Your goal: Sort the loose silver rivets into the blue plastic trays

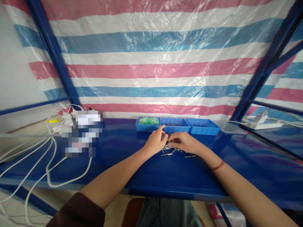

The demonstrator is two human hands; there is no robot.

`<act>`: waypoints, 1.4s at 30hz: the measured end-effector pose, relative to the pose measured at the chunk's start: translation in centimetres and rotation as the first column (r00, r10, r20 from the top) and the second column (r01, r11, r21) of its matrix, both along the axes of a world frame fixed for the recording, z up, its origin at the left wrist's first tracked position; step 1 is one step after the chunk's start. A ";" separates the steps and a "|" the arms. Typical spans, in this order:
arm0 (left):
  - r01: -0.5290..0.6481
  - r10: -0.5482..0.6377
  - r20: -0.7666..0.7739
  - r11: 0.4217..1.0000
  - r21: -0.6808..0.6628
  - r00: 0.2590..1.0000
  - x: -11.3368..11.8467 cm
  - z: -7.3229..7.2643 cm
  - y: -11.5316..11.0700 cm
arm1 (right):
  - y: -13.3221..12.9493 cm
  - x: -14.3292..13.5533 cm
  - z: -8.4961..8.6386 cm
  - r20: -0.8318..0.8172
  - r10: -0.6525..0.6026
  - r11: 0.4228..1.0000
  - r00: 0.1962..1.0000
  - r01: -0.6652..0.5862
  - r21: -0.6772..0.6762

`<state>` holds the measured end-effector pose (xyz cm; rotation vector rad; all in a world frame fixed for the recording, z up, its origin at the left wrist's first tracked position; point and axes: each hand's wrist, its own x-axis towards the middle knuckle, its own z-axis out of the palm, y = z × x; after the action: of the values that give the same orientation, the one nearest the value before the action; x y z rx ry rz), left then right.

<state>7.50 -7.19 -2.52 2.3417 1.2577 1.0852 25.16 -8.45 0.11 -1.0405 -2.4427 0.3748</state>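
A loose pile of small silver metal pins that look like blind rivets (167,154) lies on the blue tabletop, with both hands over it. My left hand (155,141) is at the pile's left side, index finger raised and thumb apart from it; a few rivets show between them, and the other fingers are hidden. From the right, my right hand (186,142) reaches in with thumb and fingers bent together on rivets, its fingertips close to the left thumb. Just behind the hands, the middle blue bin (176,128) holds more such metal pieces.
The left blue bin (148,127) contains green plastic packets (149,120); the right blue bin (204,130) adjoins the middle one. White cables (50,170) trail over the table's left side by a blurred patch. A power strip (262,121) stands at far right. Blue posts flank a striped sheet (165,72).
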 end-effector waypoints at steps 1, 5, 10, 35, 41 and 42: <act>0.000 0.000 -0.001 1.000 0.004 1.000 0.0 0.0 0.0 | 0.0 0.0 0.0 -0.020 -0.014 1.000 1.000 0.014 0.010; 0.006 -0.006 0.003 0.999 0.035 1.000 -0.1 -0.1 0.0 | 0.3 0.3 0.1 -0.113 -0.060 0.997 0.992 0.066 0.050; 0.026 -0.030 0.062 0.998 0.063 0.998 -0.2 -0.3 0.4 | 0.6 1.0 0.3 -0.188 -0.113 0.992 0.976 0.123 0.039; 0.093 -0.171 0.468 0.978 0.186 0.867 0.1 1.5 -0.8 | 0.0 -0.4 0.1 -0.646 -0.185 0.908 0.741 -0.122 -0.400; 0.080 -0.145 0.485 0.985 0.152 0.862 0.2 1.6 -0.8 | 0.0 -0.6 0.4 -0.700 -0.181 0.958 0.691 -0.037 -0.285; 0.073 -0.130 0.489 0.988 0.134 0.862 0.2 1.6 -0.8 | -0.1 -0.7 0.5 -0.703 -0.170 0.969 0.690 -0.012 -0.246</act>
<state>7.68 -8.02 -0.87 1.9746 0.8872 1.6224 24.48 -8.53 0.65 -0.8551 -1.6508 0.8769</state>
